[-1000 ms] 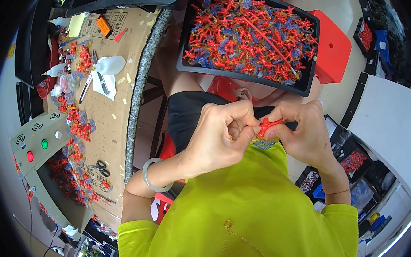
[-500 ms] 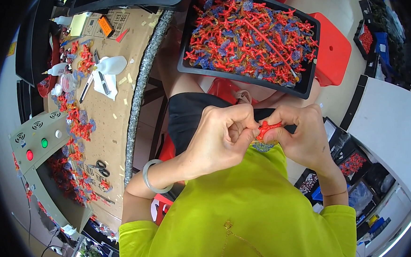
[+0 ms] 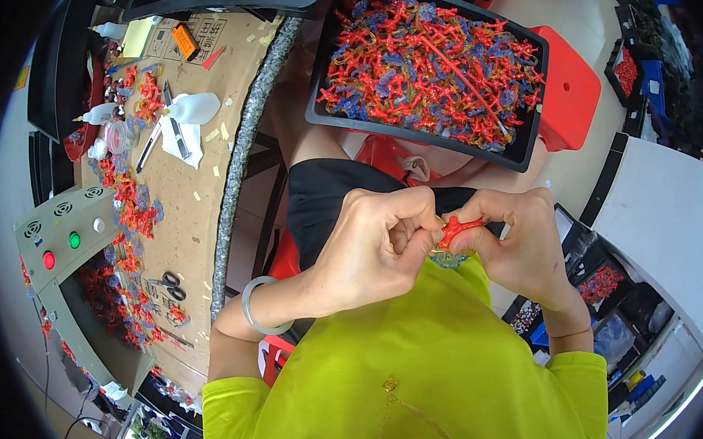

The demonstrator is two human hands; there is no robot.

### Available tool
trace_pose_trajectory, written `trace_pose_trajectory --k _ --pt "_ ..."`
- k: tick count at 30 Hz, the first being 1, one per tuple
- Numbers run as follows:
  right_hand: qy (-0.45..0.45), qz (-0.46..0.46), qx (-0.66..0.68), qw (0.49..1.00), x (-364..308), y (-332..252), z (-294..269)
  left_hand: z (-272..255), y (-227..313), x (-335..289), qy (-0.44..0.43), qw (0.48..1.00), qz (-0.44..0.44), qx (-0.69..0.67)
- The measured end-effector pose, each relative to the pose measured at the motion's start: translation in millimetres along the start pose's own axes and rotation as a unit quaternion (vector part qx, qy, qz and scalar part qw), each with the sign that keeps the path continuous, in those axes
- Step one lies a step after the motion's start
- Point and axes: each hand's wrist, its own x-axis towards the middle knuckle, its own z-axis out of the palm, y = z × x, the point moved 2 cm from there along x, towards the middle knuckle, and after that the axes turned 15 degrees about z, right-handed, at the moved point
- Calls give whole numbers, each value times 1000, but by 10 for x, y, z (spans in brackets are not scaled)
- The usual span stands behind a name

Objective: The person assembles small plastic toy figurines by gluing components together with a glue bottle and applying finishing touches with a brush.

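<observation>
Held up before a yellow-green shirt (image 3: pixel 440 354), seen from above: a small red piece (image 3: pixel 452 231) with branching arms, see-through bluish and yellow bits (image 3: pixel 449 259) below. Right hand (image 3: pixel 525 244) at one side, its grip closed on the piece between thumb and bent forefinger, part of the red covered there. Left hand (image 3: pixel 374 245) opposite, its grip pinched tight at the piece's left end; contents of that pinch too small and covered to tell, other fingers curled mostly out of sight. Beyond the hands, across a gap over black shorts (image 3: pixel 320 201), the near rim of a black tray (image 3: pixel 411 133), piled with a heap of similar pieces (image 3: pixel 409 70), a long red stick (image 3: pixel 466 83) across the top; lower layers buried, support underneath hidden. Past the tray's right edge, a red stool (image 3: pixel 569 86), partly covered. To the left, well apart from the hands, a cardboard-covered tabletop (image 3: pixel 194 230) with a speckled stone edge (image 3: pixel 226 220); between edge and left wrist, open room narrowing toward the elbow. On the cardboard, a white bottle (image 3: pixel 195 108), black scissors (image 3: pixel 172 285) and crowded red pieces (image 3: pixel 136 218), hard to separate. Far right, a white panel (image 3: pixel 674 215), bent and cut off by the dark lens rim.
</observation>
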Motion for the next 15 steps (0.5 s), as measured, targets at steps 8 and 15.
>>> trace_pose_trajectory --k 8,15 --pt "-3 -9 16 1000 -9 2 14 4 -4 -10 -1 1000 2 -2" --pt "-6 3 24 1000 -18 26 24 12 -4 -4 -4 1000 2 -1"
